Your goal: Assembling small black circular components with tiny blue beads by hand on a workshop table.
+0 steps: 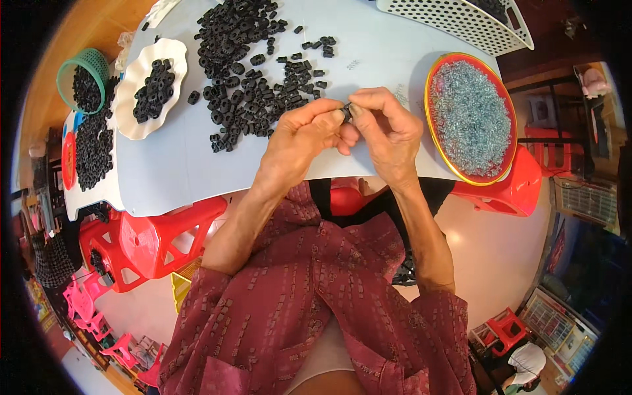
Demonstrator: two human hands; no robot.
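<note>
Over the near edge of the pale table (171, 178), my left hand (296, 138) and my right hand (390, 135) meet fingertip to fingertip. Pinched between thumbs and forefingers is a small black plastic cord-lock piece (347, 112), mostly covered by the fingers. Just beyond my left hand spreads a heap of similar black pieces (247, 99). Right of my right hand sits a red plate with a yellow rim (429, 125), heaped with tiny metal springs (471, 118). A few loose springs (400, 94) lie on the table between the plate and my hands.
A white scalloped dish (125, 108) holding more black pieces stands at the left. Beyond it are a green basket (99, 60) and another spread of black pieces (95, 155). A white perforated basket (454, 26) is at the far right. Red stools (145, 243) stand by the table.
</note>
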